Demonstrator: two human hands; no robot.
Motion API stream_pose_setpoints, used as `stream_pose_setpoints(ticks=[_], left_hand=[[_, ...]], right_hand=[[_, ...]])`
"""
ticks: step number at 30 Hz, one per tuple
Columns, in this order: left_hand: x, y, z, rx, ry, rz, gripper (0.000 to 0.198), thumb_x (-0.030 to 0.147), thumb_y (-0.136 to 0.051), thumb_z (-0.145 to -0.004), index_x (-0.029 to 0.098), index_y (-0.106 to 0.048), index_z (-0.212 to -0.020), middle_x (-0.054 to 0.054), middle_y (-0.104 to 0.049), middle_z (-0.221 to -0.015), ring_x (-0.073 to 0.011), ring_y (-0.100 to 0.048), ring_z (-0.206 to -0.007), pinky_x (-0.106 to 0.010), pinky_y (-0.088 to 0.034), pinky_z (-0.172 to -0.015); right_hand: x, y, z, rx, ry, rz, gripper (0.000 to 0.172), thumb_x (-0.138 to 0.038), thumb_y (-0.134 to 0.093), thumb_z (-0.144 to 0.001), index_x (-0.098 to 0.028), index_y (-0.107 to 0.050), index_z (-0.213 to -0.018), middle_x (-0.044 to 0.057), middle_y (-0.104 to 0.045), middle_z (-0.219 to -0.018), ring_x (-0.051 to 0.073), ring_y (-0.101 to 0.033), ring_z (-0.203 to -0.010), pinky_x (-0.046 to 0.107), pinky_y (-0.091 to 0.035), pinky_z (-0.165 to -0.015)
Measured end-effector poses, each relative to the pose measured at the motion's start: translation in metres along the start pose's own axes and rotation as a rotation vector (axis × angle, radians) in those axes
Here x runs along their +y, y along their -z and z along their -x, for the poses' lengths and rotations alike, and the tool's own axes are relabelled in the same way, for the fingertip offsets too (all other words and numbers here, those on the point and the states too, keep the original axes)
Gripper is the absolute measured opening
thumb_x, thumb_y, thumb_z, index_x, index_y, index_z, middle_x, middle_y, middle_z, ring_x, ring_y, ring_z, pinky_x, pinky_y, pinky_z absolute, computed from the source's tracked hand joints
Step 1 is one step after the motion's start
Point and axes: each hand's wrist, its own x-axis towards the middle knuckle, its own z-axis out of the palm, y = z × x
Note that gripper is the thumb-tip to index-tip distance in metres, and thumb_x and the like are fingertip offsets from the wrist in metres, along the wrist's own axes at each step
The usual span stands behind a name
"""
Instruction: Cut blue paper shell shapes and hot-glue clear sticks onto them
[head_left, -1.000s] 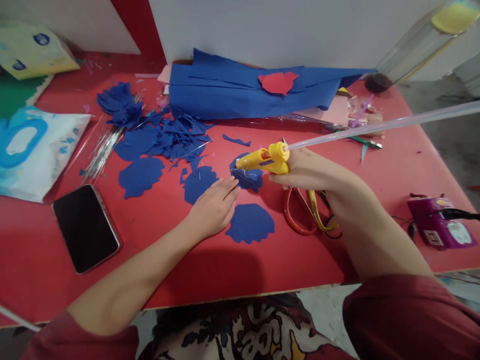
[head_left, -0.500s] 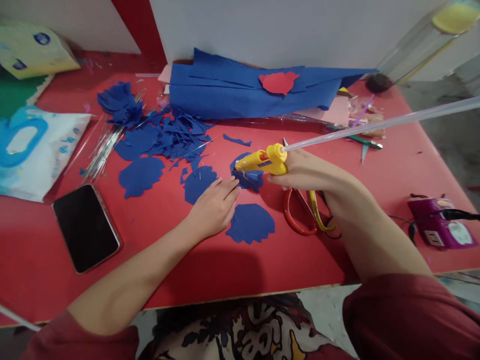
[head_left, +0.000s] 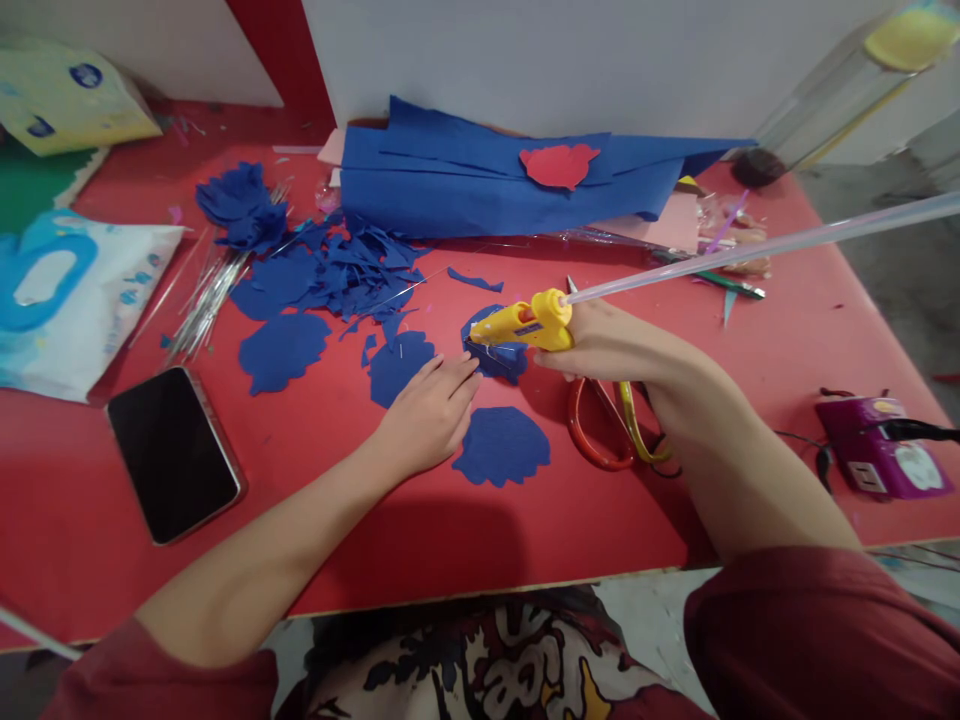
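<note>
My right hand is wrapped round a yellow hot glue gun. A long clear glue stick runs out of its back to the right. The gun's nozzle points down at a dark blue cut-out piece with a scalloped edge, where thin shiny strands show. My left hand lies flat with its fingers stretched out, fingertips at that piece's lower left edge. Partly under this hand is another blue cut-out. A third blue cut-out lies just nearer to me.
Red-and-yellow-handled scissors lie beneath my right forearm. Blue scraps, silvery wires and a phone are on the left. At the back lies a folded blue sheet. A purple box with cords sits at right.
</note>
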Motion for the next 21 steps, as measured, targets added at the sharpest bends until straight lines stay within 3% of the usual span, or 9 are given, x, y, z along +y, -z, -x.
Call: stream_pose_setpoints(ticks=[8,21], left_hand=[[-0.0002,0.0002,-0.0002,0.018,-0.018,-0.017,0.033,0.014,-0.041,-0.086,0.003,-0.058,-0.113,-0.019,-0.059,-0.122,-0.0282,-0.053,-0.117,-0.047,-0.043,-0.100],[0.0000,0.0007,-0.0004,-0.004,-0.003,-0.016,0.034,0.015,-0.041,-0.086,0.005,-0.057,-0.115,-0.018,-0.058,-0.123,-0.0267,-0.052,-0.119,-0.045,-0.042,-0.101]], right_hand=[[-0.0026,0.0029,0.0002,0.002,-0.018,0.000,0.022,-0.022,-0.051,-0.074,-0.016,-0.063,-0.091,0.005,-0.062,-0.086,0.019,-0.055,-0.081,0.029,-0.038,-0.069],[-0.0056,0.0062,0.0028,-0.047,-0.049,-0.054,0.008,-0.020,-0.050,-0.074,-0.014,-0.053,-0.078,0.001,-0.054,-0.059,0.013,-0.048,-0.061,0.026,-0.034,-0.060]])
